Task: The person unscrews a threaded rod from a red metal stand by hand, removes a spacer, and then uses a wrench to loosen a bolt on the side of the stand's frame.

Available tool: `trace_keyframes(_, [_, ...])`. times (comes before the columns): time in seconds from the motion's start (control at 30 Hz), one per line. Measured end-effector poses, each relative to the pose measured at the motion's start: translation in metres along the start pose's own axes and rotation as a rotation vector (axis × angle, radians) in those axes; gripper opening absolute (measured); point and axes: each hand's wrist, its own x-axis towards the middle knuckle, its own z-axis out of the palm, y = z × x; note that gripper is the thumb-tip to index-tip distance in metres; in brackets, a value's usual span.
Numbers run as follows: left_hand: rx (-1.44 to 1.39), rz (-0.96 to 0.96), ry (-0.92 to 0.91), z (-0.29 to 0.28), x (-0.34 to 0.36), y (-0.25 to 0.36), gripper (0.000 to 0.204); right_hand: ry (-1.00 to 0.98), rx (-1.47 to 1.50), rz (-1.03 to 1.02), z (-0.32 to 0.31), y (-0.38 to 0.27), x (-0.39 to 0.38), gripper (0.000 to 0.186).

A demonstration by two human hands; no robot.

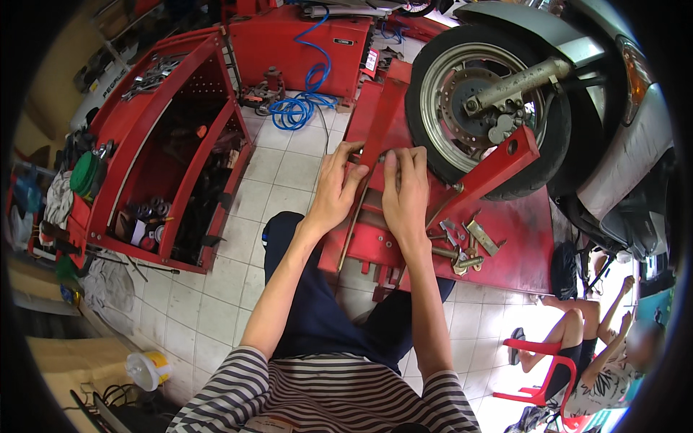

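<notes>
My left hand (336, 190) is curled at the foot of a red upright bar (387, 94) on a red lift platform (521, 252). My right hand (404, 189) lies just right of the bar, its fingers bent; what both hands grip there is too hidden to make out. A second slanted red arm (492, 167) stands beside a motorbike front wheel (430, 77), which has a silver rim and brake disc. Loose metal bolts (465, 262) and a brass-coloured plate (484, 239) lie on the platform right of my right forearm.
A red tool cart (119, 206) with wrenches stands left; a red cabinet (289, 50) and coiled blue hose (289, 112) lie ahead. A white bucket (144, 368) sits lower left. At lower right another person (599, 382) sits on a red plastic chair (530, 393).
</notes>
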Motion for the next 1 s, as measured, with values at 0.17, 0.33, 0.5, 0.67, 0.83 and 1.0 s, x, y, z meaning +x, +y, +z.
trace_keyframes(0.17, [-0.027, -0.018, -0.015, 0.0, 0.0, -0.002, 0.044, -0.004, -0.062, 0.013, 0.005, 0.009, 0.003, 0.018])
trace_keyframes(0.33, [-0.032, -0.028, -0.031, -0.002, 0.0, -0.002, 0.045, -0.051, 0.069, -0.112, 0.002, 0.01, 0.005, 0.017])
trace_keyframes(0.5, [-0.064, -0.006, -0.01, 0.001, 0.001, -0.001, 0.044, -0.019, 0.198, 0.076, 0.005, 0.001, -0.003, 0.017])
trace_keyframes(0.67, [-0.077, -0.003, -0.019, -0.001, 0.001, -0.001, 0.044, -0.103, 0.109, -0.014, 0.007, 0.014, 0.005, 0.018])
trace_keyframes(0.83, [-0.08, -0.007, -0.022, 0.0, 0.001, -0.003, 0.044, -0.108, 0.126, 0.031, 0.001, 0.003, 0.004, 0.019])
trace_keyframes(1.0, [-0.094, -0.016, -0.027, 0.0, 0.001, -0.003, 0.044, -0.125, 0.202, 0.112, -0.003, -0.003, 0.003, 0.018])
